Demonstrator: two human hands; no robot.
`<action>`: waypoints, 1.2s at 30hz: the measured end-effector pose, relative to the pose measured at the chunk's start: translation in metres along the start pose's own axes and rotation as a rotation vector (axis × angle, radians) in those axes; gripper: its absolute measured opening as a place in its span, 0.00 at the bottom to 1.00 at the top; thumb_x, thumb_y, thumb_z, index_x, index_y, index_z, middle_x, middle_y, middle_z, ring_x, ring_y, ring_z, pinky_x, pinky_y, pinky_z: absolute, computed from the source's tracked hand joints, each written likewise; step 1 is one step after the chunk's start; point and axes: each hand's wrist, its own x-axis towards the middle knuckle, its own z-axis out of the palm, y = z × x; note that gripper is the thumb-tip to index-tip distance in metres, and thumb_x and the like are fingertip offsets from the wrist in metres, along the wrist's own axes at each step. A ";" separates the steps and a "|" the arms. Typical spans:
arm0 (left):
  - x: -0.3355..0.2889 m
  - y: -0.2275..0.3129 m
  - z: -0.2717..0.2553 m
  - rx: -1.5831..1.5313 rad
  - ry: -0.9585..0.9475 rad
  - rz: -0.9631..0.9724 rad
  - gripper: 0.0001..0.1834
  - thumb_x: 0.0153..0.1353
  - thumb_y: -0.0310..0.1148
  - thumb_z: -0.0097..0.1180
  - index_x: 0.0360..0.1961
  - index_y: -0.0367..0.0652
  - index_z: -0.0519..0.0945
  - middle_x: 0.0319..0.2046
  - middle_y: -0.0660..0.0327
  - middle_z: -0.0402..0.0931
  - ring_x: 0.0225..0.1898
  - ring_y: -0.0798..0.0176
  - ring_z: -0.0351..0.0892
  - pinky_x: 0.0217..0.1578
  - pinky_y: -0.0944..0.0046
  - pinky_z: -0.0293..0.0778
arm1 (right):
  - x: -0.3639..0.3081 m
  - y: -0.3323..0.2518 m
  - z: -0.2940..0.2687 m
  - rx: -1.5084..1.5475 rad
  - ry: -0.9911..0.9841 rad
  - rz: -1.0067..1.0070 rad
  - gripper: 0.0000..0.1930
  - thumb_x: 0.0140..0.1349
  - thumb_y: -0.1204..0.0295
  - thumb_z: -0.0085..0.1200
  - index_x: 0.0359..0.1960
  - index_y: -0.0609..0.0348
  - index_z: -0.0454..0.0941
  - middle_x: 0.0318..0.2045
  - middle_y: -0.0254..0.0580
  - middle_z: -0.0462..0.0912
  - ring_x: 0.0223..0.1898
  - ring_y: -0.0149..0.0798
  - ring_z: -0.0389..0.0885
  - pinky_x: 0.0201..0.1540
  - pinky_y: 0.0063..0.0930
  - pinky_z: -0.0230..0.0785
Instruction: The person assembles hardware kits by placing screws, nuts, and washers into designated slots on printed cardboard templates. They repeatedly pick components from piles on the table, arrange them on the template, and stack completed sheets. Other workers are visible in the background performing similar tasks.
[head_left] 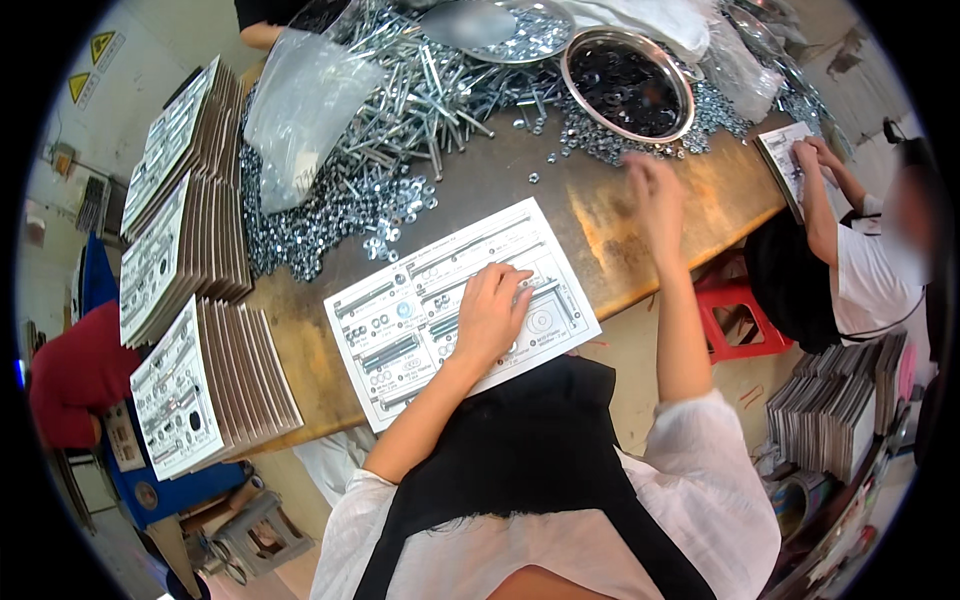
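Note:
A white printed card [550, 235] with drawings of hardware lies tilted on the table edge in front of me. Bolts, nuts and washers rest on parts of it, including dark bolts [388, 354] at its left. My left hand [490, 312] lies palm down across the card's middle, fingers loosely stretched toward its right side; what is under the palm is hidden. Farther right, my right hand [657, 195] is raised over the table, near the small nuts [600, 142] below the steel bowl [683, 110]. Its fingers are drawn together; anything between them is too small to make out.
Long bolts [425, 90] and loose nuts [290, 235] are heaped at the back left, with a plastic bag [305, 110] on top. Stacked printed cards [215, 390] line the left edge. At right, a co-worker [850, 240] handles another card beside a red stool [735, 320].

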 end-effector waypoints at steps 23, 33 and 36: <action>-0.061 -0.022 -0.086 -0.062 0.102 -0.207 0.06 0.60 0.22 0.58 0.37 0.39 0.84 0.34 0.55 0.78 0.36 0.53 0.79 0.36 0.60 0.74 | 0.067 0.011 0.027 1.402 -0.437 0.860 0.11 0.64 0.74 0.60 0.47 0.58 0.78 0.34 0.32 0.82 0.33 0.28 0.81 0.30 0.16 0.76; -0.047 -0.015 -0.102 -0.095 0.134 -0.140 0.08 0.59 0.20 0.58 0.39 0.38 0.84 0.33 0.55 0.78 0.33 0.56 0.80 0.34 0.63 0.75 | -0.128 -0.095 -0.014 0.188 -0.818 0.527 0.08 0.55 0.76 0.65 0.37 0.60 0.85 0.24 0.33 0.80 0.26 0.27 0.77 0.30 0.26 0.73; -0.062 -0.029 -0.101 -0.065 0.133 -0.101 0.08 0.61 0.19 0.57 0.39 0.38 0.84 0.33 0.55 0.78 0.32 0.56 0.80 0.33 0.65 0.75 | -0.127 -0.079 -0.018 0.255 -0.693 0.591 0.08 0.56 0.76 0.64 0.38 0.61 0.85 0.24 0.34 0.79 0.24 0.26 0.74 0.25 0.26 0.73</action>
